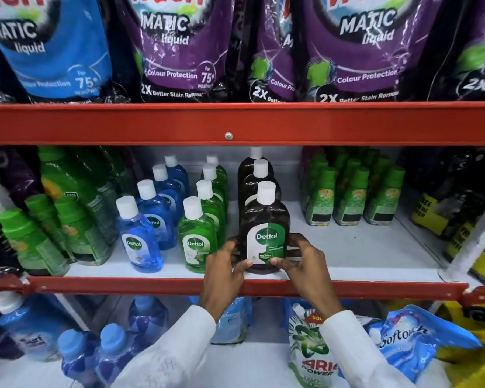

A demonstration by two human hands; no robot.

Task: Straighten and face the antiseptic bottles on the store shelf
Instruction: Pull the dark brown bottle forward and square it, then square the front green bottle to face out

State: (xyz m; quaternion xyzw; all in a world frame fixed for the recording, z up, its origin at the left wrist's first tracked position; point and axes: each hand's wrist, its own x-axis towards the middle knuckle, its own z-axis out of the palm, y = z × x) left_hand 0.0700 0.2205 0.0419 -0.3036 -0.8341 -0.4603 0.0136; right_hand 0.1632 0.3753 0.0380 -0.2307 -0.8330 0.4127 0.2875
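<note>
1 head view, close, facing the shelf front, angled slightly down

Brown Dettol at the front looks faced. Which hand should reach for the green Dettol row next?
Left, probably. The left hand grips the brown Dettol bottle on the side nearest the front green Dettol bottle, directly beside it. The right hand would have to cross over the brown bottle.

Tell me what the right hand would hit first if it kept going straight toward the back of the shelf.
The right hand already grips the front brown Dettol bottle. Pushed straight back, that bottle would probably meet the second brown bottle behind it first; the gap between them is unclear.
</note>
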